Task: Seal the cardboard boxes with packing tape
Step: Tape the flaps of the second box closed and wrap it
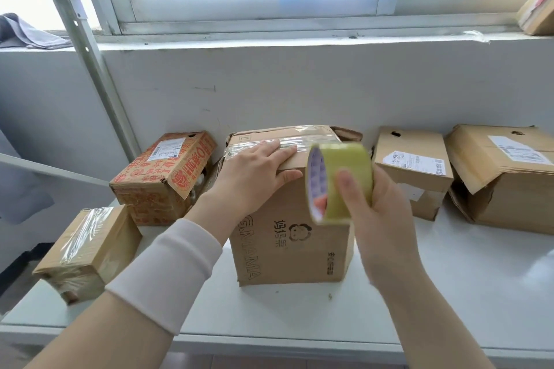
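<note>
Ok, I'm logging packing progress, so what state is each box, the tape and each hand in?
Middle box: top taped, far flap sticking up.
Small box: taped shut.
Red-printed box: end flap open.
Far-right box: flaps loose.
Tape roll: held in right hand.
Left hand: flat on middle box.

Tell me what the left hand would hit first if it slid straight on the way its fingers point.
The left hand lies flat on the middle box, fingers pointing right. Going on along the lid, it would probably meet the tape roll held in the right hand, though the roll may sit nearer the camera.
</note>
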`<state>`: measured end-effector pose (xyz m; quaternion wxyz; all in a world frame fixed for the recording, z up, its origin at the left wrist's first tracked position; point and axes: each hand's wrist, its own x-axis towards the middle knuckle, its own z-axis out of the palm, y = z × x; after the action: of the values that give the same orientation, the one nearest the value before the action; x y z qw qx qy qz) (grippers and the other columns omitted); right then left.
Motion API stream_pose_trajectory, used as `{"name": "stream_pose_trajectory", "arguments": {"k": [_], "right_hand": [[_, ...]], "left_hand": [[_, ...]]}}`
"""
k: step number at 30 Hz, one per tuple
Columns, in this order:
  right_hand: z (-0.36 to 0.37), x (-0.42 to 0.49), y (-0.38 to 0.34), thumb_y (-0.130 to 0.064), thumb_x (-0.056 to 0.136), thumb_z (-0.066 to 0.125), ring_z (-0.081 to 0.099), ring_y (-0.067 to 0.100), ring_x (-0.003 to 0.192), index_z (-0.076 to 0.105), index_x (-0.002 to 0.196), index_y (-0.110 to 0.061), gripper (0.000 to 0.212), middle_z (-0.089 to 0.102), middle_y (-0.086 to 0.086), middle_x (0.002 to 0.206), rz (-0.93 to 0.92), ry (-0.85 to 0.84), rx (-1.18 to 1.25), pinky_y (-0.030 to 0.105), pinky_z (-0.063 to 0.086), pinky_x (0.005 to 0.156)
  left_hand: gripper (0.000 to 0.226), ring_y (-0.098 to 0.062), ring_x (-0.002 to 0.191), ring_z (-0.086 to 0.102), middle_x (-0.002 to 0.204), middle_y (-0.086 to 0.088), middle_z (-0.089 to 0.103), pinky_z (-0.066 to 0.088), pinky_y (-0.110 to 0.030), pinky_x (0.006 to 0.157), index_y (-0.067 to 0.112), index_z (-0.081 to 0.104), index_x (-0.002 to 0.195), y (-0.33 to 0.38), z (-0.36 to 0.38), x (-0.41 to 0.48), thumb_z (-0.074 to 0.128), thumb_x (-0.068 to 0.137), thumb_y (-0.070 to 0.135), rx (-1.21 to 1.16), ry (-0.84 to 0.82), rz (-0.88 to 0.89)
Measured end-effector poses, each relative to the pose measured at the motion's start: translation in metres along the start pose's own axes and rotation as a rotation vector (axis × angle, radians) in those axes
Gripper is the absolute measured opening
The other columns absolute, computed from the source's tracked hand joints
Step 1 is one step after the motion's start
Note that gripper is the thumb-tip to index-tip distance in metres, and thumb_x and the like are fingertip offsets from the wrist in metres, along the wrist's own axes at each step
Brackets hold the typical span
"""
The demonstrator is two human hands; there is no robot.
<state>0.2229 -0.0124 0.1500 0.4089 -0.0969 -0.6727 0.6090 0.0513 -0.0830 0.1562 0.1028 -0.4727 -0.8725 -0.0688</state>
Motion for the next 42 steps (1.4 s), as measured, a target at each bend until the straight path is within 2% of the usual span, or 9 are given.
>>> {"name": "stream_pose_trajectory", "arguments": {"k": [6, 12, 20, 26, 29, 31, 35, 39, 42], "right_hand": [[-0.011, -0.048, 0.056, -0.039, 0.071, 0.053, 0.066, 0.004, 0.056, 0.059, 0.086, -0.015, 0.029, 0.07, -0.004, 0.063, 0.172, 0.04, -0.089, 0.011, 0.047, 0.054], [-0.019, -0.041, 0.084, -0.022, 0.088, 0.055, 0.067, -0.002, 0.073, 0.06, 0.093, -0.022, 0.007, 0.072, -0.014, 0.074, 0.201, -0.109, -0.212, 0.007, 0.045, 0.063], [-0.018, -0.035, 0.042, -0.035, 0.078, 0.051, 0.065, 0.0, 0.069, 0.057, 0.09, -0.019, 0.021, 0.07, -0.009, 0.07, 0.03, -0.169, -0.193, 0.008, 0.045, 0.063], [-0.015, 0.021, -0.009, -0.041, 0.078, 0.046, 0.061, 0.001, 0.054, 0.056, 0.09, -0.016, 0.03, 0.065, -0.009, 0.055, -0.037, -0.169, -0.05, 0.009, 0.046, 0.055], [-0.008, 0.048, 0.019, -0.035, 0.088, 0.048, 0.061, 0.005, 0.052, 0.058, 0.103, -0.006, 0.034, 0.066, -0.004, 0.057, 0.108, -0.204, -0.02, 0.016, 0.05, 0.053], [-0.003, 0.056, 0.044, -0.026, 0.093, 0.048, 0.063, 0.005, 0.055, 0.057, 0.105, -0.004, 0.027, 0.067, -0.003, 0.063, 0.145, -0.174, 0.007, 0.017, 0.051, 0.054], [0.001, 0.072, 0.086, -0.026, 0.094, 0.052, 0.067, 0.003, 0.07, 0.057, 0.094, -0.02, 0.008, 0.07, -0.002, 0.075, 0.126, -0.128, -0.047, 0.019, 0.051, 0.069], [-0.001, 0.085, 0.124, -0.054, 0.078, 0.055, 0.066, 0.013, 0.092, 0.056, 0.088, -0.044, 0.014, 0.071, -0.01, 0.089, 0.161, -0.144, -0.299, 0.043, 0.049, 0.088], [0.002, 0.097, 0.13, -0.041, 0.087, 0.058, 0.063, 0.019, 0.094, 0.055, 0.084, -0.035, 0.008, 0.067, -0.008, 0.092, 0.181, -0.129, -0.389, 0.044, 0.049, 0.088]], "left_hand": [[0.062, -0.018, 0.145, 0.016, 0.158, 0.003, 0.02, 0.024, -0.039, 0.114, 0.036, 0.021, 0.149, 0.01, 0.004, 0.003, 0.023, 0.092, 0.062, 0.031, -0.005, 0.006], [0.069, -0.016, 0.147, 0.01, 0.159, 0.004, 0.012, 0.017, -0.036, 0.116, 0.032, 0.013, 0.151, 0.002, -0.003, -0.003, 0.03, 0.091, 0.061, 0.035, -0.054, 0.077], [0.054, -0.018, 0.131, 0.043, 0.146, 0.01, 0.043, 0.04, -0.038, 0.098, 0.031, 0.038, 0.142, 0.004, -0.016, -0.002, 0.034, 0.094, 0.055, 0.09, 0.109, 0.112], [0.045, -0.025, 0.109, 0.058, 0.125, -0.002, 0.061, 0.041, -0.033, 0.08, 0.037, 0.048, 0.135, -0.005, -0.045, 0.024, 0.028, 0.098, 0.053, 0.08, -0.028, 0.035], [0.044, -0.026, 0.11, 0.055, 0.124, -0.007, 0.058, 0.04, -0.032, 0.079, 0.026, 0.051, 0.131, -0.016, -0.026, 0.039, 0.027, 0.101, 0.047, 0.056, -0.146, -0.069], [0.043, -0.027, 0.131, 0.041, 0.144, -0.008, 0.043, 0.036, -0.039, 0.099, 0.021, 0.039, 0.14, -0.019, 0.003, 0.037, 0.03, 0.102, 0.038, 0.073, -0.105, -0.099], [0.058, -0.026, 0.147, -0.004, 0.16, -0.009, 0.002, -0.006, -0.044, 0.118, 0.014, 0.008, 0.152, -0.007, 0.058, 0.007, 0.026, 0.102, 0.039, 0.075, -0.086, -0.104], [0.06, -0.018, 0.147, -0.003, 0.161, -0.001, 0.002, -0.006, -0.047, 0.117, 0.017, 0.011, 0.152, -0.013, 0.088, 0.013, 0.02, 0.101, 0.047, 0.043, -0.19, -0.134], [0.055, -0.019, 0.147, 0.001, 0.16, 0.0, 0.006, -0.005, -0.05, 0.116, 0.025, 0.015, 0.151, -0.02, 0.098, 0.027, 0.021, 0.101, 0.047, -0.025, -0.234, -0.169]]}}
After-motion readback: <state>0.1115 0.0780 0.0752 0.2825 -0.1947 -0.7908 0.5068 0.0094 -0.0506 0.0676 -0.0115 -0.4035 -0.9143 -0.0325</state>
